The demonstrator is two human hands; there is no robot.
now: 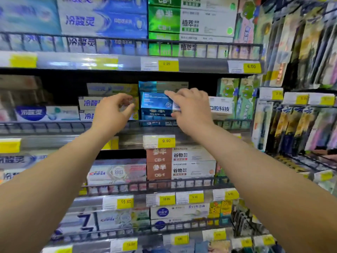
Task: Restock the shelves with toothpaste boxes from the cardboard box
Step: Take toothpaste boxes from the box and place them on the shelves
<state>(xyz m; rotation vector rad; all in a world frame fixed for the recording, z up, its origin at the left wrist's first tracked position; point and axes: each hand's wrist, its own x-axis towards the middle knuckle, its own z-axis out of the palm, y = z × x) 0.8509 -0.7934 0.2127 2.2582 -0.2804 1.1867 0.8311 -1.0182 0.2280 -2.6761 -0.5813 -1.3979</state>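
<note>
Blue-foil, long and rectangular, the toothpaste box (156,102) is held on the middle shelf (131,138), laid lengthwise on top of a stack of matching blue boxes (155,114) behind the dark wire front rail (54,126). Its right end is pinched by the right hand (191,106): the index finger is laid straight along the top edge and the thumb is tucked under the bottom edge. The box is seen slightly askew to the stack, so it is judged that it is being squared up with the ones below.

The left hand (113,109) is held just beside the box's left end, fingers loosely curled, thumb apart, nothing gripped. It is judged to be poised to steady or nudge that end.

To the left, yellow-and-white toothpaste boxes (113,89) are stacked. To the right, a white box with black lettering (220,106) is set close, so the slot is narrow and a level, careful push is called for. A yellow price tag marked 9.90 (166,141) is fixed below the slot. The cardboard supply box is not seen in this view.
</note>
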